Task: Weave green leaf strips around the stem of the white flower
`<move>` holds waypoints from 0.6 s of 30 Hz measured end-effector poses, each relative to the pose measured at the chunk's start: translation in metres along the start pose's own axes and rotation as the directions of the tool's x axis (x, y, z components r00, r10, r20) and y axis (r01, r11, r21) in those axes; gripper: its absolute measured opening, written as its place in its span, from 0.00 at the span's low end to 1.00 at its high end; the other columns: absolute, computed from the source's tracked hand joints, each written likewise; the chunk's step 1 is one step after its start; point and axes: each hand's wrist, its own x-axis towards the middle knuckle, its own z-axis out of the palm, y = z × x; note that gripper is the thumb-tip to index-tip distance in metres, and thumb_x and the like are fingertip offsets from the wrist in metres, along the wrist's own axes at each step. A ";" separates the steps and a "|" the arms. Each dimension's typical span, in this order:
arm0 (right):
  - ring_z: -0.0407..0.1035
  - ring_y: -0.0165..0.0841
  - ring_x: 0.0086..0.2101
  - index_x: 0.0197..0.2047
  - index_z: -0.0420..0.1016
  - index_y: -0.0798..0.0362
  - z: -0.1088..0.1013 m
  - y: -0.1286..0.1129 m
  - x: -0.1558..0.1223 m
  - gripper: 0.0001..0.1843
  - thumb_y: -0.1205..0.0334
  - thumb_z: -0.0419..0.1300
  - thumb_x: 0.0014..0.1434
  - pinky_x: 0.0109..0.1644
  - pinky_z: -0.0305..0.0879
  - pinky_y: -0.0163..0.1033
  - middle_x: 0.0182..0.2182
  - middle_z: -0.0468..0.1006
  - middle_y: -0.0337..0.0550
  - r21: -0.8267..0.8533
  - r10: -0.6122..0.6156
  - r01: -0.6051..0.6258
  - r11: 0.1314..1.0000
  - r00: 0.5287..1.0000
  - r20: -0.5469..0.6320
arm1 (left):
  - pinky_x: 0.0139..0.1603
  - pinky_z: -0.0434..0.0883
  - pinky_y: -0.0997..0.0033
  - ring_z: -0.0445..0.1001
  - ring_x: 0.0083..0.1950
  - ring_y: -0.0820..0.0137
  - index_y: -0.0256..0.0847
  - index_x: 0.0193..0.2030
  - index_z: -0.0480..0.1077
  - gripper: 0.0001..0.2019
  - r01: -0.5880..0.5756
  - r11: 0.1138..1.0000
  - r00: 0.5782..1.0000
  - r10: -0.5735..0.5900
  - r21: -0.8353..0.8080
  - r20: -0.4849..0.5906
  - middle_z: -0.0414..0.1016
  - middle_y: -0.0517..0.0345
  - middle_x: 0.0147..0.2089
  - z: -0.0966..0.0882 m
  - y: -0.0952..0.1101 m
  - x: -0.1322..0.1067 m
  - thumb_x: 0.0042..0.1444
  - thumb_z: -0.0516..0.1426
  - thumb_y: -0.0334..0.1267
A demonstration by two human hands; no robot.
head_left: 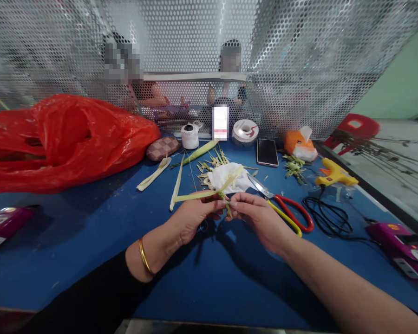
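My left hand, with a gold bangle at the wrist, is closed on a small bundle of pale green leaf strips. A long strip sticks out leftward from it, another slants up and right. My right hand pinches at the bundle's lower end; its fingertips nearly meet the left ones and hide part of it. Behind the hands lie a crumpled white tissue and a pile of cut leaf pieces. Scissors with red and yellow handles lie beside my right hand. A fine white thread runs from a spool toward my hands.
A red plastic bag fills the back left, near a checked pouch. At the back are a ribbon roll and a dark phone. A yellow glue gun, its black cable and a purple power strip lie right.
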 end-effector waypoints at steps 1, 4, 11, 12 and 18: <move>0.67 0.30 0.27 0.25 0.69 0.53 0.000 0.000 0.000 0.10 0.58 0.65 0.48 0.37 0.60 0.37 0.23 0.71 0.35 -0.010 -0.008 0.008 1.000 1.000 -0.006 | 0.35 0.67 0.70 0.73 0.33 0.71 0.38 0.33 0.76 0.15 -0.008 1.000 1.000 0.008 0.008 -0.008 0.75 0.57 0.33 0.000 0.000 0.000 0.40 0.69 0.42; 0.67 0.30 0.27 0.26 0.68 0.53 0.000 0.003 0.001 0.11 0.55 0.64 0.50 0.38 0.61 0.38 0.23 0.71 0.36 -0.101 -0.068 0.066 0.993 0.998 -0.014 | 0.33 0.66 0.72 0.71 0.31 0.72 0.38 0.30 0.75 0.13 -0.045 0.998 0.997 0.048 0.046 -0.052 0.73 0.60 0.29 0.001 -0.001 0.000 0.41 0.69 0.42; 0.67 0.31 0.28 0.35 0.70 0.51 -0.001 0.008 0.000 0.07 0.59 0.63 0.54 0.34 0.63 0.37 0.27 0.73 0.36 -0.442 -0.322 0.287 0.850 0.947 -0.005 | 0.31 0.64 0.73 0.68 0.29 0.73 0.37 0.26 0.74 0.11 -0.109 0.988 0.992 0.116 0.113 -0.055 0.72 0.60 0.26 0.003 -0.003 0.000 0.43 0.67 0.43; 0.67 0.32 0.28 0.34 0.71 0.51 -0.002 0.008 0.000 0.05 0.60 0.61 0.55 0.34 0.63 0.37 0.27 0.74 0.37 -0.505 -0.360 0.313 0.805 0.933 0.004 | 0.31 0.64 0.73 0.68 0.28 0.73 0.36 0.25 0.74 0.11 -0.111 0.988 0.991 0.118 0.110 -0.064 0.71 0.59 0.25 0.003 -0.004 0.000 0.43 0.67 0.42; 0.68 0.34 0.31 0.33 0.71 0.50 -0.006 0.011 -0.003 0.05 0.64 0.56 0.61 0.35 0.61 0.37 0.28 0.74 0.40 -0.781 -0.526 0.436 0.446 0.834 0.165 | 0.34 0.65 0.71 0.69 0.28 0.73 0.37 0.24 0.73 0.08 -0.027 0.995 0.989 0.041 0.094 -0.145 0.72 0.58 0.25 0.003 -0.004 0.000 0.43 0.66 0.39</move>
